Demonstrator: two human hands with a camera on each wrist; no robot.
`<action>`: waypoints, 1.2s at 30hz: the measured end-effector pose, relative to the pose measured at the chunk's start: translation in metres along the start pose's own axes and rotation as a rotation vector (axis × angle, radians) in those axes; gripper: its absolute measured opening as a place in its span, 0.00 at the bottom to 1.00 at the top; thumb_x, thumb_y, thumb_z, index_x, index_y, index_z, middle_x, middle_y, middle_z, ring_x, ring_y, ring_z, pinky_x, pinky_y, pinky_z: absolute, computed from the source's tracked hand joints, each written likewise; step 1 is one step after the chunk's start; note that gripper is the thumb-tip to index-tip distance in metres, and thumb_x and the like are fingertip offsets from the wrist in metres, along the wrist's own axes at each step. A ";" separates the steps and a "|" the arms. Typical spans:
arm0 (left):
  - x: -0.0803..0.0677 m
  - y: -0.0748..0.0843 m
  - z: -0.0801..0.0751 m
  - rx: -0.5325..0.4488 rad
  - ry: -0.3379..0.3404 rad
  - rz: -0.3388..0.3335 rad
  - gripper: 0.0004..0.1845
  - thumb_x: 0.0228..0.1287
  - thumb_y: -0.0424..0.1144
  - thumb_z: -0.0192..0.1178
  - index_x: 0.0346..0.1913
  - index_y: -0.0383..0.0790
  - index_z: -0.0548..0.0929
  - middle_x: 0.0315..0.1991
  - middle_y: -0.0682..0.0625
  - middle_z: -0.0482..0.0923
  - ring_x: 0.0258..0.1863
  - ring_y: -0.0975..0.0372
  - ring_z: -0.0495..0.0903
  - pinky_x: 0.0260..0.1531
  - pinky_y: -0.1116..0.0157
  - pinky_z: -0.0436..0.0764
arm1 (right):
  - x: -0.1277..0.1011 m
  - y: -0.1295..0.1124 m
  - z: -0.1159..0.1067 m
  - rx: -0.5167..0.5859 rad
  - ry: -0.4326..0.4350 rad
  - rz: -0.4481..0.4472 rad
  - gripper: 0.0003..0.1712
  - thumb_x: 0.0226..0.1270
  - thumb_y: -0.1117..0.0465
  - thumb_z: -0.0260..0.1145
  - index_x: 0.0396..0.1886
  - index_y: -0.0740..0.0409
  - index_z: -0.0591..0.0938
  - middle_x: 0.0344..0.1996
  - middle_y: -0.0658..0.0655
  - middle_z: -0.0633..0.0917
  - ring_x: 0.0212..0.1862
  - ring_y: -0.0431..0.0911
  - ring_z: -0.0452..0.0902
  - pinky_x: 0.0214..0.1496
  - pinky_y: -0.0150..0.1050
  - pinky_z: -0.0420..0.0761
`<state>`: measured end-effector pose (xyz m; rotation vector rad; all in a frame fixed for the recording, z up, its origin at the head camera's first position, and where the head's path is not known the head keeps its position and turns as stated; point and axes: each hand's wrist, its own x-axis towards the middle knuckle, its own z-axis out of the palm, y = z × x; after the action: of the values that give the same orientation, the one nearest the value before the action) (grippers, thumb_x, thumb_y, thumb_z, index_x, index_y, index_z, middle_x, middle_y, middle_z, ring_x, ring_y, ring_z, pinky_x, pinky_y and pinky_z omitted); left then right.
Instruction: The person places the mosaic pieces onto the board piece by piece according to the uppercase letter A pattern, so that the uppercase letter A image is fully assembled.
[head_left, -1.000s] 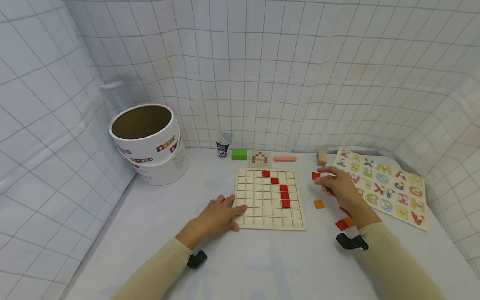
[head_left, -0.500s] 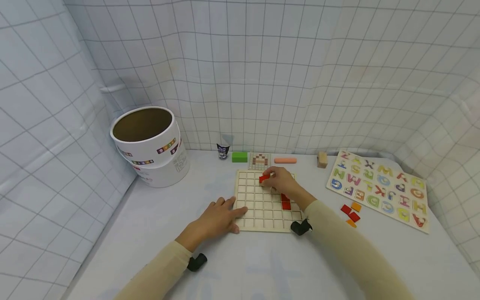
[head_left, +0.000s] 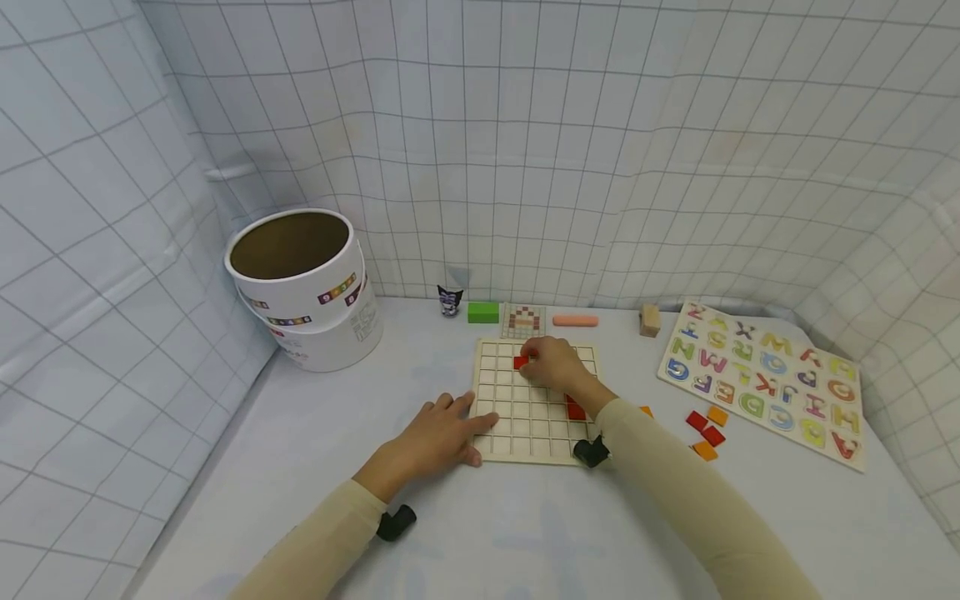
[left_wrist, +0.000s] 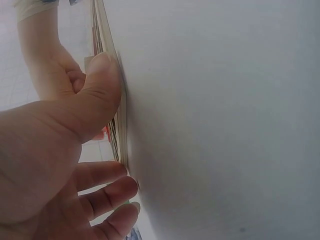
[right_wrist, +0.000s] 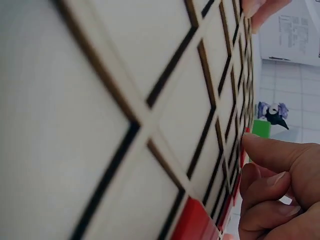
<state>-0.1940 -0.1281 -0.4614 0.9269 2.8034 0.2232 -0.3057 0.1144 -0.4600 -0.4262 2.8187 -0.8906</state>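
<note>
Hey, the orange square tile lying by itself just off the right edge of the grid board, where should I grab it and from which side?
The orange tile lies flat on the table, thin, with little height to grip. Come from above and pinch two opposite edges with thumb and forefinger. The right arm hides its left part beside the grid board, so approaching from the right looks easiest.

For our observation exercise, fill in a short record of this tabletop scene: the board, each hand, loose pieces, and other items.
board: square wooden grid board, some cells filled with red tiles
left hand: rests on the board's left edge, fingers straight
right hand: pinches a red square tile over the board's upper rows
loose pieces: red and orange square tiles on the table, right of the board
other items: white cardboard tub, wooden alphabet puzzle
</note>
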 end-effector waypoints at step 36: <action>0.001 0.001 0.000 0.007 0.001 0.001 0.37 0.64 0.59 0.63 0.75 0.58 0.71 0.76 0.36 0.61 0.66 0.42 0.68 0.59 0.42 0.71 | -0.188 0.176 -0.107 0.163 0.096 0.276 0.30 0.71 0.51 0.69 0.64 0.65 0.76 0.45 0.61 0.77 0.33 0.46 0.73 0.30 0.36 0.75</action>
<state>-0.1943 -0.1266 -0.4611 0.9307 2.8063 0.2146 -0.1911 0.3689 -0.4642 0.0273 2.7664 -1.0907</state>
